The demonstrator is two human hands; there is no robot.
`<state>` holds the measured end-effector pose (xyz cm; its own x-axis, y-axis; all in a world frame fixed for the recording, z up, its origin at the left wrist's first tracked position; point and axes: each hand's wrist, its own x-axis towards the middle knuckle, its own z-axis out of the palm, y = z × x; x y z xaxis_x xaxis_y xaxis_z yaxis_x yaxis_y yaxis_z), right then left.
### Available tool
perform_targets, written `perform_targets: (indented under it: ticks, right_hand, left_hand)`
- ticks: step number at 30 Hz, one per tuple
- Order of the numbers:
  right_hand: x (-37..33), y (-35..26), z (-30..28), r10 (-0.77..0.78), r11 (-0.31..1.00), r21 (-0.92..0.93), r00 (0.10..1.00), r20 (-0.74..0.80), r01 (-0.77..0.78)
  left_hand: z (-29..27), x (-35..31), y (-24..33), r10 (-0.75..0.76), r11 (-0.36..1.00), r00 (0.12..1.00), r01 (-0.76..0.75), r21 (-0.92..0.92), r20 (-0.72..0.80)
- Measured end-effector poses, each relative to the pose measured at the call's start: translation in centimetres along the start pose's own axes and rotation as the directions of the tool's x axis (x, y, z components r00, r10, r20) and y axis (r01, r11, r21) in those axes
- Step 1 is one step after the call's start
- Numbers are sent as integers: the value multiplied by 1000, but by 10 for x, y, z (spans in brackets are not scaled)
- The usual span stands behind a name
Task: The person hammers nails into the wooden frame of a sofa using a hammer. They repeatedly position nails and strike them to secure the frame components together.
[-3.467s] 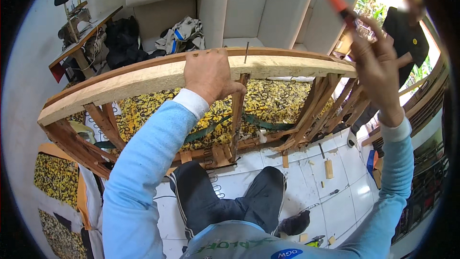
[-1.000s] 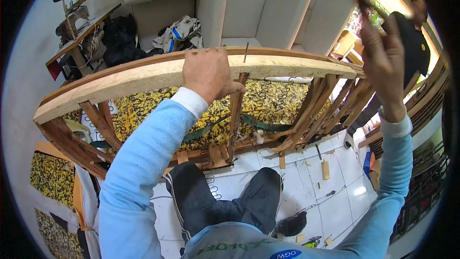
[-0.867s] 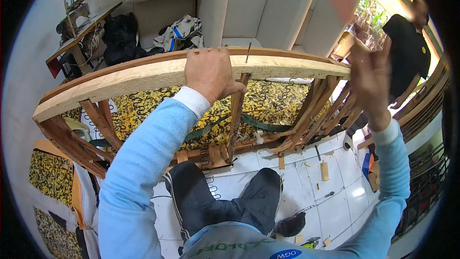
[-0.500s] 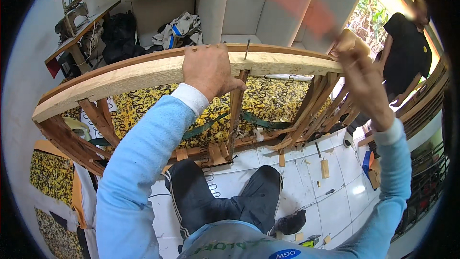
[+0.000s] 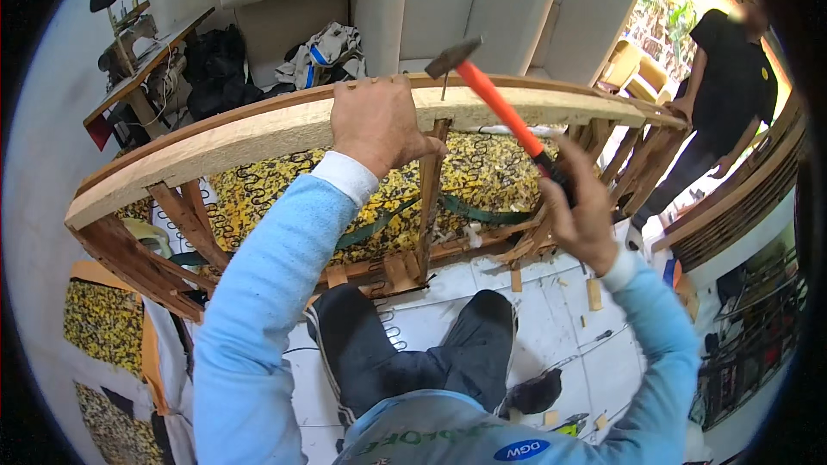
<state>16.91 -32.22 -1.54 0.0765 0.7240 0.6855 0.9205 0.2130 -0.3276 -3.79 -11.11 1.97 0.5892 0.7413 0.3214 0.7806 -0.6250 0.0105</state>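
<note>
My right hand (image 5: 586,207) grips a hammer (image 5: 504,108) by its black lower handle; the shaft above is orange-red. Its dark metal head is at the top of a nail (image 5: 444,88) that stands up from a pale wooden rail (image 5: 250,127). Whether head and nail touch, I cannot tell. Left of the nail, my left hand (image 5: 376,119) is wrapped over the rail, fingers on the far side and thumb pointing right near a brown upright (image 5: 429,198). The rail tops a long wooden sofa frame with zigzag springs.
A person in dark clothes (image 5: 732,86) stands at the right, one hand on the frame's end. Yellow-black speckled foam (image 5: 491,174) lies behind the frame. Grey sofas (image 5: 439,13) stand at the back, a sewing machine table (image 5: 151,69) back left. Wood scraps (image 5: 594,294) lie on the white tiles.
My right hand has swung the hammer down and left from its raised position to the nail. My left hand keeps its place on the rail. The other person's hand now rests on the frame.
</note>
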Motion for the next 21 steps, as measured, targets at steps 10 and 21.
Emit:
perform_targets:
  ticks: [10,21]
  right_hand:
    - [-121,-16,172,419,831,495,870,-259,-253]
    - [-111,44,204,61,959,279,923,-381,52]
  left_hand:
    - [27,-24,-7,230,967,765,-112,228,-601]
    - [50,-29,26,-13,998,839,48,49,-544]
